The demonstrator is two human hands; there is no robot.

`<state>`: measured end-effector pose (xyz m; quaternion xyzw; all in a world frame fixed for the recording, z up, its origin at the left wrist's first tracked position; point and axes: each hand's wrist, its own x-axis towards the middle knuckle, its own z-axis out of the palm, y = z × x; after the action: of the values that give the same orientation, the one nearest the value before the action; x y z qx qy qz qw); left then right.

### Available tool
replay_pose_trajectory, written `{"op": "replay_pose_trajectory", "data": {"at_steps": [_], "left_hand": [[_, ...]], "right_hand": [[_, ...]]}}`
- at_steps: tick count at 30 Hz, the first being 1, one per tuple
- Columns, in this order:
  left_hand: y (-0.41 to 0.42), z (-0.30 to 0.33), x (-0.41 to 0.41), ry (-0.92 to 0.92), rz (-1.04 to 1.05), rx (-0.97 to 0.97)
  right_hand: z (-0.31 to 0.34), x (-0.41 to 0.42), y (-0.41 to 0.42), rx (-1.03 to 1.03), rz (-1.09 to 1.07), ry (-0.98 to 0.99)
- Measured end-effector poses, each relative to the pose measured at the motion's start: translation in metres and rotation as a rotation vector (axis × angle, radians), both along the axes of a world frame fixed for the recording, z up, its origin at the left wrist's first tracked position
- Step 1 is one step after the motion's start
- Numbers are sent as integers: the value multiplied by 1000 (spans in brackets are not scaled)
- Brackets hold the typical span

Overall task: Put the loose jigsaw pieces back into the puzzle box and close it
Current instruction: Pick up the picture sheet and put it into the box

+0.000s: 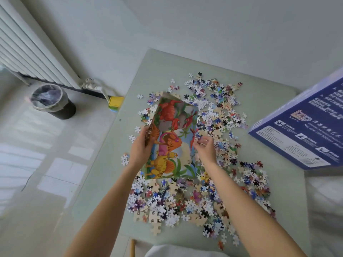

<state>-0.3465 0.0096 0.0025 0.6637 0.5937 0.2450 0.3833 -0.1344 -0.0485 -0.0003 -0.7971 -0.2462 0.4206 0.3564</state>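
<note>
Barely begun: the left hand (140,145) grips the dinosaur picture board's (172,138) edge, while the right hand (205,146) pinches some jigsaw pieces (213,115). Heaps remain around both hands; the blue puzzle box (304,130) sits well right of the right hand.

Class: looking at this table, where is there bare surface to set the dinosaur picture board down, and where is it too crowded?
Bare: the table's left strip, between its left edge and the dinosaur board, and the far strip beyond the loose pieces. Crowded: pieces fill the middle, right and near side, towards the blue box.
</note>
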Motion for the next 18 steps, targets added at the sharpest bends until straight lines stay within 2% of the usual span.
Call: {"op": "replay_pose_trajectory", "data": {"at_steps": [4,6,7,10,12,15,18], "left_hand": [[-1,35,7,-183,-140,130],[-1,55,18,-251,-183,149],[-2,63,25,-280,-201,152],[-10,91,58,-313,-227,155],[-10,103,79,-293,-176,168],[-13,131,119,-249,-130,279],[-20,168,161,-276,-182,379]], "right_hand": [[30,26,-9,122,-19,210],[49,45,-19,206,0,228],[59,53,-26,240,28,184],[92,83,-53,304,95,-105],[110,99,-65,296,101,-271],[148,131,-90,276,112,-505],[193,161,-113,289,90,-708]]}}
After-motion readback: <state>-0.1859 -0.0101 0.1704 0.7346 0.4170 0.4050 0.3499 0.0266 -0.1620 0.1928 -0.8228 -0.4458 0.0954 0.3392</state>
